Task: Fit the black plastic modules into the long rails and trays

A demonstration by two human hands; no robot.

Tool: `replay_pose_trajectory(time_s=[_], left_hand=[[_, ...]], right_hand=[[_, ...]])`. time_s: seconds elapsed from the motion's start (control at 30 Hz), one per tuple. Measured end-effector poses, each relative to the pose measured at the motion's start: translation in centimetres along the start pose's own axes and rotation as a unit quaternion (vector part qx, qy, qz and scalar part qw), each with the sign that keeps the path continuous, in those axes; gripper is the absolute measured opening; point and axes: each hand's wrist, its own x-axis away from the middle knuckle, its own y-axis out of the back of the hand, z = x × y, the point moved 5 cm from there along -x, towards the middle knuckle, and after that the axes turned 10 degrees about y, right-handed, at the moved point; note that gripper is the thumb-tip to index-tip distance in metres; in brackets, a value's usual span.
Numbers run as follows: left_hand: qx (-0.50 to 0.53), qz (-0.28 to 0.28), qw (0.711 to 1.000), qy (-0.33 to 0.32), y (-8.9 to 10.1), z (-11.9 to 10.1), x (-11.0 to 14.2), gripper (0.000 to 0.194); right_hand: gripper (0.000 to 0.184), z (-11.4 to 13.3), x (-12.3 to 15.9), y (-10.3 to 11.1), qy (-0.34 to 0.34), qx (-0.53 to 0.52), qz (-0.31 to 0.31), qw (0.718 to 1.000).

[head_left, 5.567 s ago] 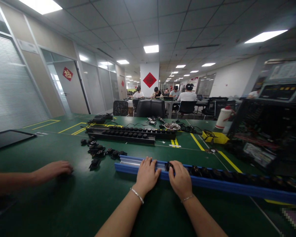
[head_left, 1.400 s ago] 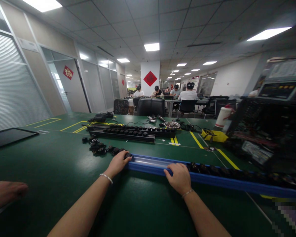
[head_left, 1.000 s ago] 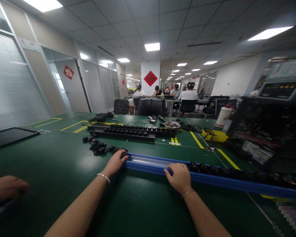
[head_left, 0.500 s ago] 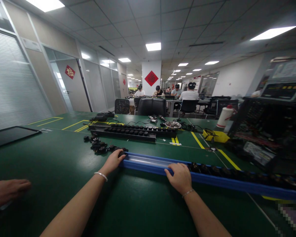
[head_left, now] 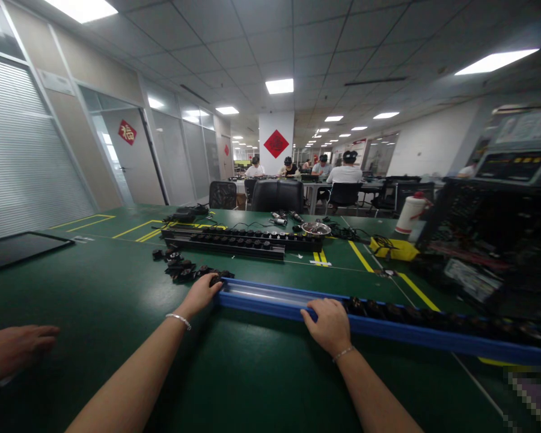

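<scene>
1. A blue channel (head_left: 261, 305) crosses a green table (head_left: 117, 319), black parts (head_left: 374, 310) lining its right stretch.
2. The left hand (head_left: 201, 294) half-curls at the channel's left end, grip unclear.
3. The right hand (head_left: 329, 322) bends loosely over the channel's near wall, grip unclear.

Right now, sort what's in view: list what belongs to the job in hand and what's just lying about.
In the job, it appears:
blue channel, right hand on it
black parts lined up in it
loose black parts, beside the left hand
possibly the black rails behind, holding similar parts

Apparently just lying about:
metal bowl
yellow tray
white bottle
dark flat panel, at left
</scene>
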Motion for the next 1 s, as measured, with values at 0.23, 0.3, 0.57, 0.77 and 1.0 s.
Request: replay_pose_trajectory(time_s=[0.23, 0.3, 0.57, 0.77, 1.0], left_hand=[[-0.018, 0.004, 1.0, 0.021, 0.5, 0.4, -0.1, 0.042], [-0.023, -0.002, 0.999, 0.031, 0.7, 0.9, -0.2, 0.041], [-0.051, -0.03, 0.995, 0.086, 0.9, 4.0, 0.1, 0.038], [-0.083, -0.036, 0.991, 0.101, 0.4, 5.3, 0.7, 0.036], [-0.12, -0.046, 0.987, 0.101, 0.3, 5.2, 0.2, 0.038]], right_hand=[[0.023, 0.0, 0.1, 0.0, 0.001, 0.001, -0.007, 1.0], [0.023, 0.0, 0.1, 0.0, -0.001, 0.0, -0.008, 1.0], [0.023, 0.0, 0.1, 0.0, -0.002, 0.0, -0.004, 1.0], [0.023, 0.0, 0.1, 0.0, 0.002, 0.005, -0.008, 1.0], [0.022, 0.0, 0.1, 0.0, -0.005, -0.013, -0.007, 1.0]])
